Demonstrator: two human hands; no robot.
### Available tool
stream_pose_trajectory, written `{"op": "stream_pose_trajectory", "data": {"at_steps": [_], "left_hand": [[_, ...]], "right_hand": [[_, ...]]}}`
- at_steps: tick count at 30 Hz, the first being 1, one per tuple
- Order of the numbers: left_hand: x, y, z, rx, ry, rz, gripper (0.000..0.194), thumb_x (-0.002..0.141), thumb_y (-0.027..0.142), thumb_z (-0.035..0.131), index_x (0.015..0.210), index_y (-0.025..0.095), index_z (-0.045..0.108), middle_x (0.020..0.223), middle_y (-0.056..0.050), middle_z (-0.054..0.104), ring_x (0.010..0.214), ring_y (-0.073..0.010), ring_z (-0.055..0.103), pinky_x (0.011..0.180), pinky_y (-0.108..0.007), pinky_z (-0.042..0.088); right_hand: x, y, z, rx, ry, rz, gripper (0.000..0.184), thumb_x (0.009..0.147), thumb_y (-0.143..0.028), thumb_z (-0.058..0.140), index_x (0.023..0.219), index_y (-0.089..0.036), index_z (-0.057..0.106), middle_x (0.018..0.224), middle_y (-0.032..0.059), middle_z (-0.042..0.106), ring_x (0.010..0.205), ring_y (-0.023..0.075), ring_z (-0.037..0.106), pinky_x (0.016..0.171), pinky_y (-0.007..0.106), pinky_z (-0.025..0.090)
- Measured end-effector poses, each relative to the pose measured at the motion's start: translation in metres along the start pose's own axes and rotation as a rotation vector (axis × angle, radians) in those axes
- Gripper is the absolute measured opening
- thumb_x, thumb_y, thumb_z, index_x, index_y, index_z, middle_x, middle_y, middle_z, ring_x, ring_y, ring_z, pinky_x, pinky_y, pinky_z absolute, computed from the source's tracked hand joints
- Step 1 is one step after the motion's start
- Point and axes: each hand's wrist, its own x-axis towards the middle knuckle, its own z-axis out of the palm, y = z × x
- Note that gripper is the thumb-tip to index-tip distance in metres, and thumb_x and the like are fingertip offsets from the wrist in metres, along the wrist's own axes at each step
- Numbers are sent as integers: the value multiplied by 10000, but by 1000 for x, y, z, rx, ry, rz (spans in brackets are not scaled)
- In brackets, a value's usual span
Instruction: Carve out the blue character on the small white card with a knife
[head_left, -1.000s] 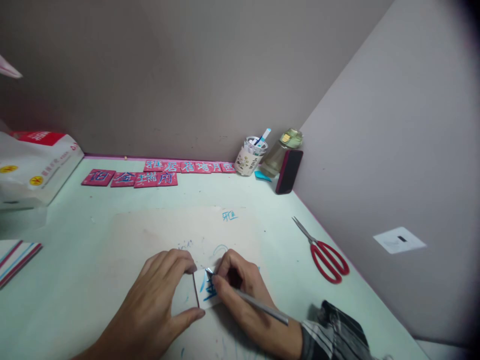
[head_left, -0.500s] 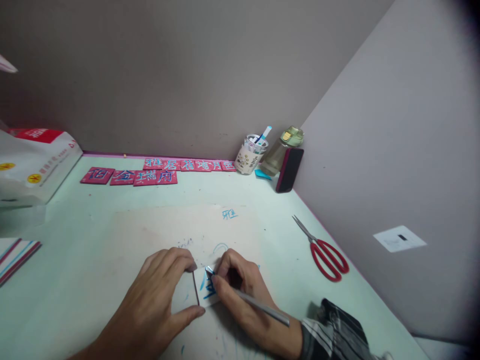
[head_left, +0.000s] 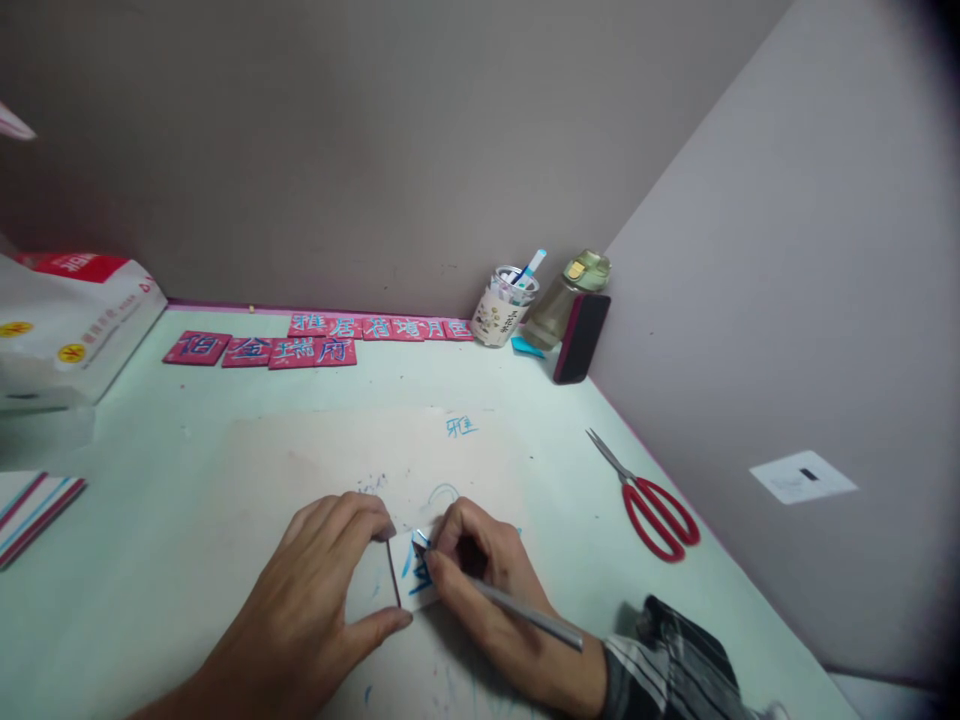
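My left hand [head_left: 315,610] presses down on a small white card [head_left: 409,575] with blue strokes on it, thumb at its near edge and fingers at its far edge. A thin silver tool [head_left: 517,610] is pinched in my right hand [head_left: 487,590], with its tip on the card's upper part. The card lies on a pale worn sheet [head_left: 315,460] on the light green table [head_left: 150,560]. Several red tiles with blue characters [head_left: 300,345] lie in two rows at the back of the table.
Red-handled scissors [head_left: 649,500] lie to the right. A paper cup with pens [head_left: 506,310], a bottle [head_left: 562,300] and a dark phone [head_left: 579,338] stand in the back right corner. A white and red bag [head_left: 67,325] and striped cards [head_left: 34,500] are at the left.
Both hands stay on the card; the tool tip shifts only slightly. The view has drifted a little.
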Motion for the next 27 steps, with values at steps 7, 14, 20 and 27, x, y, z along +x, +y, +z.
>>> {"op": "stream_pose_trajectory", "data": {"at_steps": [7, 14, 20, 27], "left_hand": [[1, 1, 0, 7, 10, 12, 489, 756, 335, 859, 1134, 285, 553, 1159, -43, 655, 1096, -305, 601, 957, -461, 489], [1, 0, -1, 18, 19, 24, 486, 761, 333, 860, 1142, 283, 563, 1153, -30, 665, 1088, -291, 616, 947, -436, 499], [1, 1, -2, 14, 6, 36, 490, 775, 330, 858, 1158, 281, 555, 1163, -33, 660, 1103, -297, 603, 952, -439, 487], [0, 1, 0, 16, 14, 38, 480, 809, 375, 833, 1181, 287, 543, 1169, -41, 653, 1102, -297, 606, 957, -445, 489]], "right_hand": [[-1, 0, 1, 7, 7, 8, 180, 882, -302, 585, 772, -231, 461, 707, -23, 481, 642, 143, 416, 587, 302, 350], [-2, 2, 2, 3, -1, -10, 174, 896, -303, 571, 785, -235, 455, 713, -22, 488, 637, 141, 412, 579, 302, 347], [-2, 3, 1, -3, -6, -24, 187, 900, -309, 570, 780, -236, 448, 708, -22, 487, 633, 141, 412, 577, 303, 347], [-3, 3, 4, -9, -5, -23, 186, 886, -299, 578, 769, -238, 447, 706, -18, 491, 631, 141, 418, 574, 303, 354]]}}
